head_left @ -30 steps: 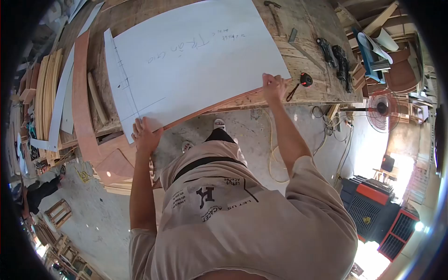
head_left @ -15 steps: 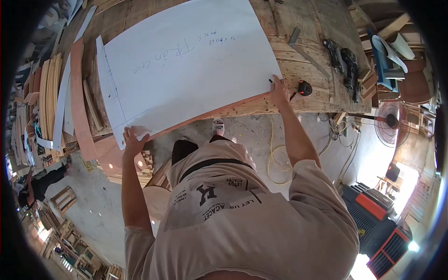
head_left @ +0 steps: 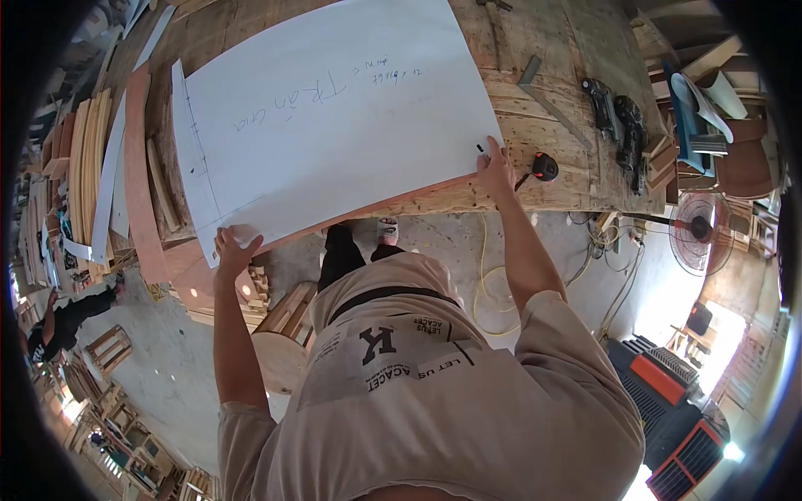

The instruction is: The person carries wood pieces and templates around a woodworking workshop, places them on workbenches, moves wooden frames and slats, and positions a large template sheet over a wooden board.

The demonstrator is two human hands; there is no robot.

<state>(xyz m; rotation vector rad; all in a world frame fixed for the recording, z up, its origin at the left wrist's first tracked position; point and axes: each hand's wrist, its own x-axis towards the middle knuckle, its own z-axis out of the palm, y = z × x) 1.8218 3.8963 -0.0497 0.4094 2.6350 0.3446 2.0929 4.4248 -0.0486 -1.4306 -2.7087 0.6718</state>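
A large white sheet (head_left: 334, 159) with pencil lines and handwriting lies over a reddish-brown board (head_left: 376, 200) on the wooden workbench. My left hand (head_left: 236, 252) rests on the sheet's near left corner, fingers spread and thumb apart. At the near right corner, my right hand (head_left: 496, 170) is closed around a dark-tipped pen (head_left: 480, 149), of which only the end shows, and it touches the sheet's edge. A black and orange tape measure (head_left: 545, 167) sits just right of that hand.
A metal square (head_left: 551, 100) and two dark power tools (head_left: 616, 117) lie on the bench's right side. Wood strips (head_left: 88, 175) are stacked at left. A fan (head_left: 702, 230) and yellow cable (head_left: 480, 309) are at right. Another person (head_left: 71, 321) is at far left.
My left hand has shifted slightly left, with its thumb more spread. My right hand has moved a little left at the corner. One dark-trousered leg now shows further forward beneath the bench edge.
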